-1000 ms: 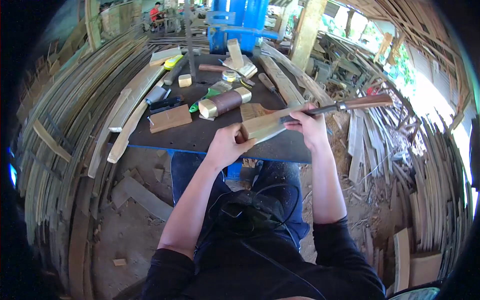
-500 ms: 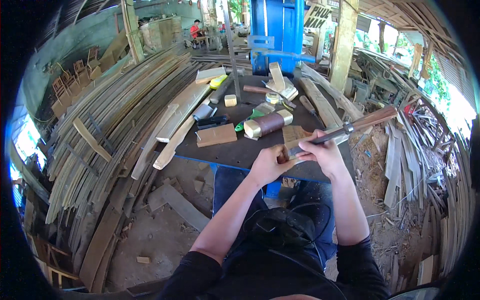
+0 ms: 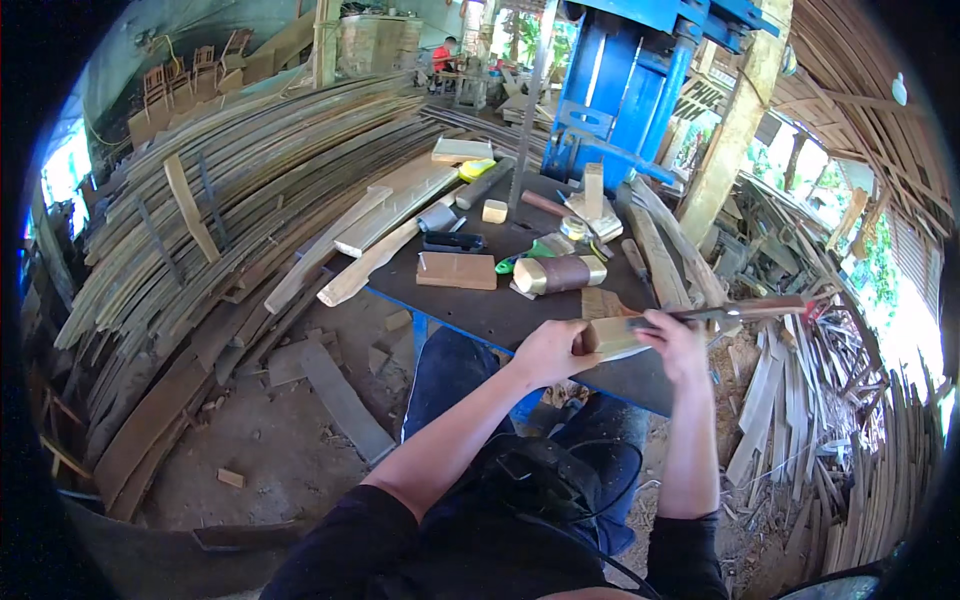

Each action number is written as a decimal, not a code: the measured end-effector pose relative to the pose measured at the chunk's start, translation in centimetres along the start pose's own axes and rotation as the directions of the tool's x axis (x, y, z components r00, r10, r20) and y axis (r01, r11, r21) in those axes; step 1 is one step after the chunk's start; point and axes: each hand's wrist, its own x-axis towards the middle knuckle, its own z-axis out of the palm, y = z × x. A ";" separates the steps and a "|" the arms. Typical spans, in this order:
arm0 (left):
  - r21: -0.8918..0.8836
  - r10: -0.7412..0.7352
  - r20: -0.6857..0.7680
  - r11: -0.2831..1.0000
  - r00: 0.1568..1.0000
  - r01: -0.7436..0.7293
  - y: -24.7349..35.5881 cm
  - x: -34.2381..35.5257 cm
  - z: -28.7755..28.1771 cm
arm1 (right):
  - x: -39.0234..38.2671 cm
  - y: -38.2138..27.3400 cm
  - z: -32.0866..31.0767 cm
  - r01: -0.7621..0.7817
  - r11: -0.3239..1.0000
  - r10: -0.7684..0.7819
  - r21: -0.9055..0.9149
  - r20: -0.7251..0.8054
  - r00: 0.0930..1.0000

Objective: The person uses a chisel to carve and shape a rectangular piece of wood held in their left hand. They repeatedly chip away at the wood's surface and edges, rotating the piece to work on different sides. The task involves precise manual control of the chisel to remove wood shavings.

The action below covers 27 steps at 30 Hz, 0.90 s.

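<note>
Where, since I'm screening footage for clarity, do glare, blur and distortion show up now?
Head view: glare whites out the opening at far right; head view: the right hand and the tool's wooden handle look slightly smeared; head view: the stacked boards at left bow along the fisheye's curve.

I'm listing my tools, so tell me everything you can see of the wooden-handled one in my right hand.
The long, slim tool has a brown wooden handle, a metallic-looking collar and a dark, apparently metal blade. It runs nearly sideways, handle pointing right, your right hand holding the blade. Its tip is by the pale wood piece; contact is unclear.
</note>
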 end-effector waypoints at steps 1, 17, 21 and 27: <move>-0.003 0.006 -0.002 1.000 1.000 -0.006 0.3 -0.1 -0.2 | -0.4 0.1 1.2 -0.019 0.998 0.018 0.056 0.020 1.000; 0.071 0.024 -0.012 0.997 1.000 -0.023 -0.1 0.0 -0.4 | 2.8 -0.4 -3.6 0.032 0.999 -0.034 -0.031 -0.074 0.997; 0.054 0.010 -0.008 0.998 1.000 -0.010 -0.4 -0.1 -0.2 | 2.4 -0.3 -1.8 0.046 0.993 -0.046 -0.112 0.002 0.999; 0.073 0.037 0.012 0.997 0.999 -0.038 -0.4 0.4 0.2 | 5.8 -2.1 -11.2 -0.063 0.987 0.031 -0.148 -0.206 0.978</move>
